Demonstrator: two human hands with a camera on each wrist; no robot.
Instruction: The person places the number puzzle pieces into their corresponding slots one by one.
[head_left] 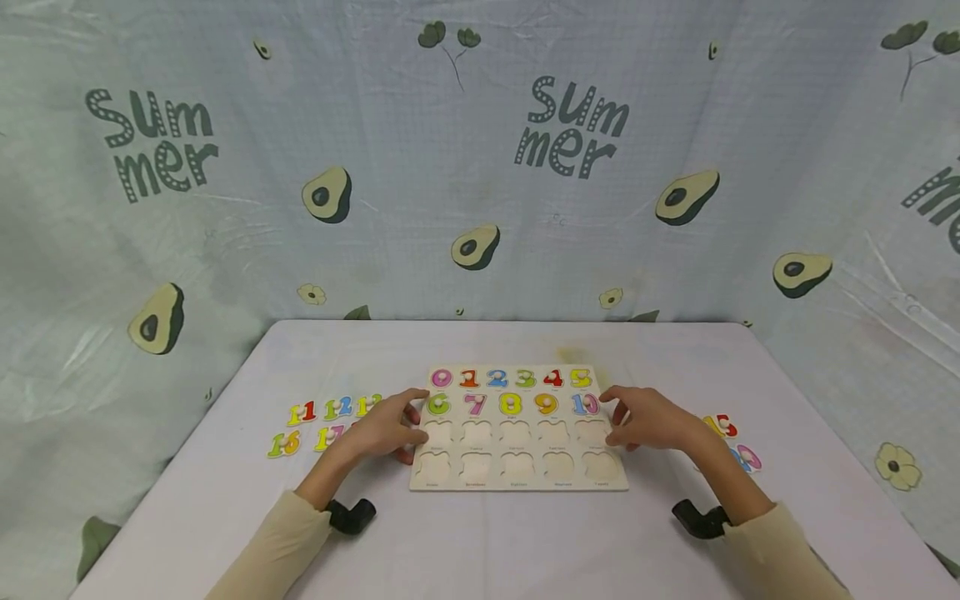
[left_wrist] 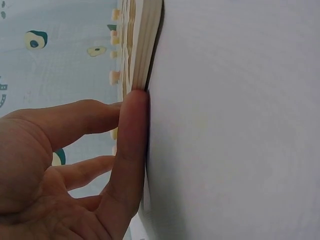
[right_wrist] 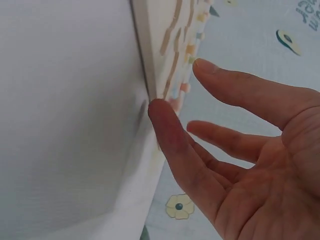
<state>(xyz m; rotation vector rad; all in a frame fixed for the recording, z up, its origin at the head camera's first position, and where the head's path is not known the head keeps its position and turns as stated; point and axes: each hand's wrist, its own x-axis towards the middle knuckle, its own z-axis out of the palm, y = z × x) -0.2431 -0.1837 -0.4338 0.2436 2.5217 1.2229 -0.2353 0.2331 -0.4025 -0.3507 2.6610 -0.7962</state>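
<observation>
A wooden number puzzle board (head_left: 517, 493) lies on the table, with colourful pieces from 0 to 10 in its two far rows and bare recesses in its two near rows. At its left edge is my left hand (head_left: 386, 423), fingers extended and one finger lying along the board's side (left_wrist: 145, 45). My right hand (head_left: 651, 417) is at the opposite edge. In the right wrist view one fingertip (right_wrist: 162, 107) meets the board's side while the thumb (right_wrist: 240, 87) stays apart from it. Small knobs (left_wrist: 115, 77) stick up from the pieces.
Left of the board lie loose number pieces, among them 11 (head_left: 302, 412), 12 (head_left: 338, 407) and 16 (head_left: 284, 444), some partly behind the left hand. Others (head_left: 745, 457) lie beyond the right forearm, partly covered. A patterned curtain (head_left: 405, 167) hangs behind the table (head_left: 480, 550).
</observation>
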